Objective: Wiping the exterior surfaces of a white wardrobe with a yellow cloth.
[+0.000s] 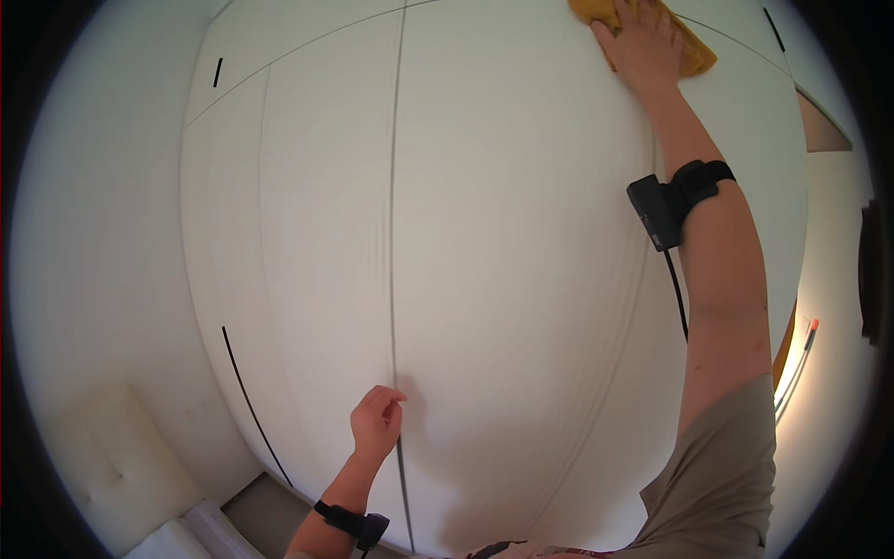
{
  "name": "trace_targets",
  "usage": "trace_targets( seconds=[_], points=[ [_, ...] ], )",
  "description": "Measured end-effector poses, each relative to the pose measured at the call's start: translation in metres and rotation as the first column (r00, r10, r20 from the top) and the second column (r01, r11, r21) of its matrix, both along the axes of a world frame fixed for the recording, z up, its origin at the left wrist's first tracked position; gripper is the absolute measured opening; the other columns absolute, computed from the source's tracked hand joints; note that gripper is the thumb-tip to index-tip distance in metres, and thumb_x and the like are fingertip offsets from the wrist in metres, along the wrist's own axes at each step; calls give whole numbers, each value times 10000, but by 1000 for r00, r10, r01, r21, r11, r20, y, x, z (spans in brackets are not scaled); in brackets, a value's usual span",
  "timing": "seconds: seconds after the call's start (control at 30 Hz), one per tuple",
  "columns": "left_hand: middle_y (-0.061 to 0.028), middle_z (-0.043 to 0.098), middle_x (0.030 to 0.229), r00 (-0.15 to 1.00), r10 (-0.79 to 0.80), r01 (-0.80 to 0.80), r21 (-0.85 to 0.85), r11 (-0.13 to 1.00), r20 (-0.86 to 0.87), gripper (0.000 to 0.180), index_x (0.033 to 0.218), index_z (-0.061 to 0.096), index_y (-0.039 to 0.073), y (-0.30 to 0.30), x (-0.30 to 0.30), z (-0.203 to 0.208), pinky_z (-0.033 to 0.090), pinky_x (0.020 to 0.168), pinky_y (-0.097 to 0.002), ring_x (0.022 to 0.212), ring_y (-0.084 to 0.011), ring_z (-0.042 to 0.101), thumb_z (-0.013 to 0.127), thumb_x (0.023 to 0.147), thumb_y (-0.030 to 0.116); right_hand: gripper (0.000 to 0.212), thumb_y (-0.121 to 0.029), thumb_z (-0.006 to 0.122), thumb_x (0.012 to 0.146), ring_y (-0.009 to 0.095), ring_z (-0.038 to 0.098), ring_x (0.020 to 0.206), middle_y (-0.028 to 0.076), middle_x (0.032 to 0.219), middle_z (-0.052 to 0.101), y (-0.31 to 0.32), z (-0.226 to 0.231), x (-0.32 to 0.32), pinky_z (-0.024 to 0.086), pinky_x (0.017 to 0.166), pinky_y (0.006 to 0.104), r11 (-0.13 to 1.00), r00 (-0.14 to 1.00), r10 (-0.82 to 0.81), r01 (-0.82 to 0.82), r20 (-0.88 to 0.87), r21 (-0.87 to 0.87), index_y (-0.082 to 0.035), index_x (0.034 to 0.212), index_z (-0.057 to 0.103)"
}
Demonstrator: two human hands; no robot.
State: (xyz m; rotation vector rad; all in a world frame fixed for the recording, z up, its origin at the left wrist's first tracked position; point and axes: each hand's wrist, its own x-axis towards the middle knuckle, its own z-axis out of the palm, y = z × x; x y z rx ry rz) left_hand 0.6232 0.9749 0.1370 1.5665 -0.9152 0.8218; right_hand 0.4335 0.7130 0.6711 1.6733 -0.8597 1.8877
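Observation:
A tall white wardrobe (521,233) with flat doors fills the middle of the view. High at the upper right, my right hand (647,51) presses a mustard-yellow cloth (697,58) against its front, fingers spread over the fabric. The top of the cloth is cut off by the picture's edge. My left hand (376,424) is low, by the dark vertical seam between two doors, its fingers curled in and nothing visible in them. Whether it touches the door, I cannot tell.
Long black handles (253,410) line the doors' outer edges. A cream padded headboard (121,456) stands at the lower left beside pale bedding (182,536). On the right are a bright light (792,363) and a dark wall-mounted object (870,270). Black strapped devices (659,212) with cables sit on both forearms.

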Motion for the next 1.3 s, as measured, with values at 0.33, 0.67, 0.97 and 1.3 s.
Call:
trace_targets(
  seconds=[0.33,0.67,0.97,1.3],
  points=[
    [-62,655,808,996,-18,18,-6,1000,-84,181,862,702,70,46,64,-41,459,542,-292,580,-172,571,609,822,-79,694,-491,482,1004,334,171,1566,148,1676,260,94,-9,120,109,1285,489,965,965,113,-163,-236,-206,-132,1585,361],
    [-58,639,799,995,-15,10,-49,999,-102,186,843,694,62,33,29,-42,445,514,-271,588,-166,571,596,822,-96,619,-479,549,960,353,249,1533,135,1611,386,129,-10,133,151,1251,547,897,892,150,-305,-427,-321,-215,1516,481],
    [-56,637,819,992,-36,17,-151,988,-121,192,847,694,50,-8,-14,-16,456,528,-251,614,-141,568,574,835,-99,659,-499,495,1010,346,193,1563,142,1656,321,104,-114,122,122,1270,531,880,822,110,-342,-558,-330,-151,1564,421],
    [-22,659,858,996,-45,34,-139,990,-74,179,896,700,72,-26,-30,-9,497,575,-279,663,-181,596,614,829,-69,668,-409,683,918,333,177,1566,64,1626,376,91,-274,121,294,1206,570,736,474,143,-638,-869,-227,-246,1529,467]
  ],
)
